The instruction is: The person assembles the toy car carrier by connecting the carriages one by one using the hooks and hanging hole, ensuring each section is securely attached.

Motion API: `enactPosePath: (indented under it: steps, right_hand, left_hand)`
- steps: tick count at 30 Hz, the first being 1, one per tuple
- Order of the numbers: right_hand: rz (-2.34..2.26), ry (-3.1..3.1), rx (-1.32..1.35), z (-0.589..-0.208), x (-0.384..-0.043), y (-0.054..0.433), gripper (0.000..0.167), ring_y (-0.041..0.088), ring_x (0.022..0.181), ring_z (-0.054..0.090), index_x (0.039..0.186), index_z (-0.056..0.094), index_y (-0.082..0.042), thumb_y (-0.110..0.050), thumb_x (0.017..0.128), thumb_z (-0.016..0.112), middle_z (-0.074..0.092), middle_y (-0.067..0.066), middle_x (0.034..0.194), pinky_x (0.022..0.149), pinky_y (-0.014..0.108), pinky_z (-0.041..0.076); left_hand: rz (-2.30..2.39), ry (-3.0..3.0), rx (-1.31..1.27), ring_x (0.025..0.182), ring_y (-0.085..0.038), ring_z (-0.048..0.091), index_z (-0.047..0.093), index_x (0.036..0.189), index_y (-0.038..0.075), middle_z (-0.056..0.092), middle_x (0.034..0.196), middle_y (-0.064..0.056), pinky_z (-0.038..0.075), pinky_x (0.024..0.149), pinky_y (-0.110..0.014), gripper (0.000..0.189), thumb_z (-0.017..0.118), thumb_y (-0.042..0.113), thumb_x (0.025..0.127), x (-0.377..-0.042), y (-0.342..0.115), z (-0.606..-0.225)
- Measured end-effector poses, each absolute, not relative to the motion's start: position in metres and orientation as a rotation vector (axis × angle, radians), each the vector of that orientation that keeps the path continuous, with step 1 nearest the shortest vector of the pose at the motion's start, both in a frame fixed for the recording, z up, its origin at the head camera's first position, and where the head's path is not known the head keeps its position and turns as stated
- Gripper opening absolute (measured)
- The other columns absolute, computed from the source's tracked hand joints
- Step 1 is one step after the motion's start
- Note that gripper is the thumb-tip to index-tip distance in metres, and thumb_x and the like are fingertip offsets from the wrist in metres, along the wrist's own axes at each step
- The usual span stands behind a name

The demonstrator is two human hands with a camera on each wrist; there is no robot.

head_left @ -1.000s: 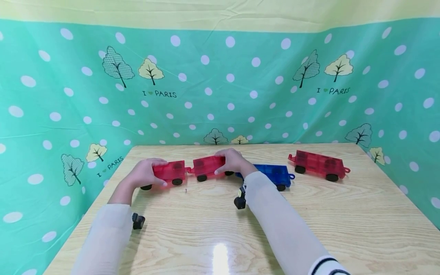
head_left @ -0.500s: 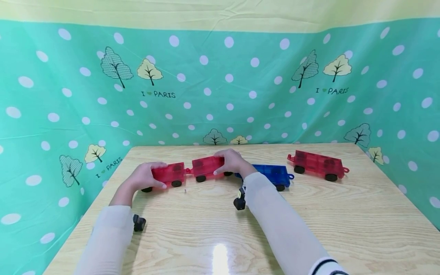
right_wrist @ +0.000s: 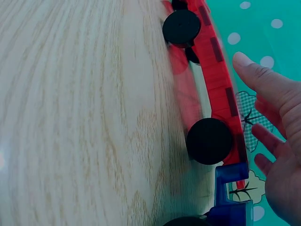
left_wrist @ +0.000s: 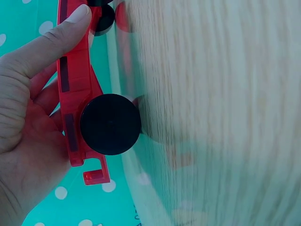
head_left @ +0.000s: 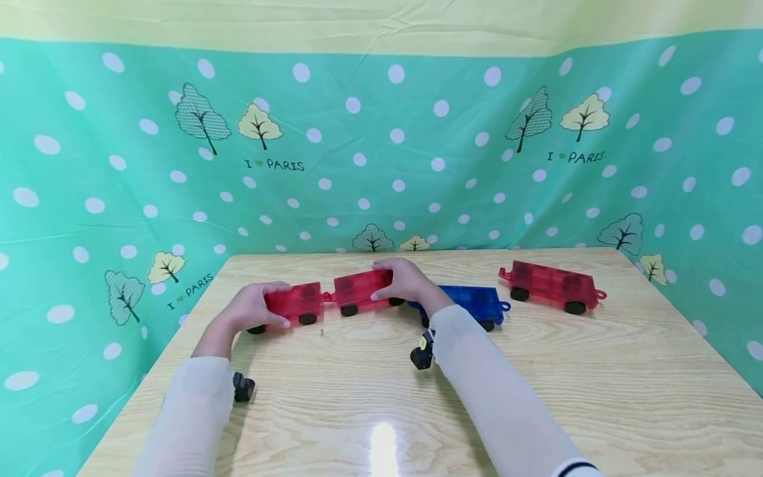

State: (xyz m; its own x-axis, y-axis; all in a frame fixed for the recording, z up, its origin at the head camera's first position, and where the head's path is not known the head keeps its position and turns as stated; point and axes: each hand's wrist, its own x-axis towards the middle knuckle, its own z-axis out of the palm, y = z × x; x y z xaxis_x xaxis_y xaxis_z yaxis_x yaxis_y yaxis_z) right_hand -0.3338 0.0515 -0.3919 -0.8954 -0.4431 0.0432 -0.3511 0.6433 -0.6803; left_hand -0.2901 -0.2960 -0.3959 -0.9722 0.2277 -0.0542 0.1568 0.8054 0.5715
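Observation:
My left hand (head_left: pixel 253 308) grips the leftmost red toy train car (head_left: pixel 304 300), thumb on the near side in the left wrist view and fingers behind. That car's black wheels stand on the table. A hook-and-ring coupling (head_left: pixel 326 297) sits between it and a second red train car (head_left: pixel 356 289). Over this second car's right end is my right hand (head_left: pixel 405 279). In the right wrist view its thumb (right_wrist: pixel 254 73) stands apart from the car, fingers loosely bent. A blue train car (head_left: pixel 471 303) stands behind my right forearm, its blue hook (right_wrist: pixel 230 172) overlapping the second red car's end.
Another red train car (head_left: pixel 551 286) stands separately at the back right. A tiny dark speck (head_left: pixel 322 332) lies on the wooden table (head_left: pixel 334 397). A polka-dot cloth (head_left: pixel 357 172) hangs behind the table and along its sides.
My left hand and its red car have come slightly nearer. My right thumb has lifted a little along the second car, and my right wrist has shifted slightly right.

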Motion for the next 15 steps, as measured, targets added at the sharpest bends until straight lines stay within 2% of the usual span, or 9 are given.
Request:
enactPosePath:
  steps: [7,15]
  right_hand:
    - [-1.159,2.756,-0.715,-0.392,-0.328,0.057,0.064,0.026,0.128,0.048,0.134,0.059,-0.009,-0.022,0.077,0.085,0.057,0.006,0.135,0.106,0.038,0.040]
    - [-1.233,2.741,-0.748,-0.393,-0.323,0.062,0.061,0.024,0.129,0.046,0.133,0.061,-0.009,-0.018,0.077,0.085,0.058,0.005,0.135,0.108,0.040,0.037]
  left_hand:
    - [0.898,2.865,0.300,0.118,-0.040,0.049,0.056,0.138,0.009,0.051,0.139,-0.021,0.048,0.093,-0.051,0.084,0.092,0.031,0.066,-0.289,-0.297,-0.396]
    - [0.900,2.862,0.300,0.116,-0.040,0.050,0.055,0.138,0.009,0.052,0.138,-0.021,0.050,0.091,-0.050,0.084,0.092,0.031,0.066,-0.289,-0.297,-0.395]
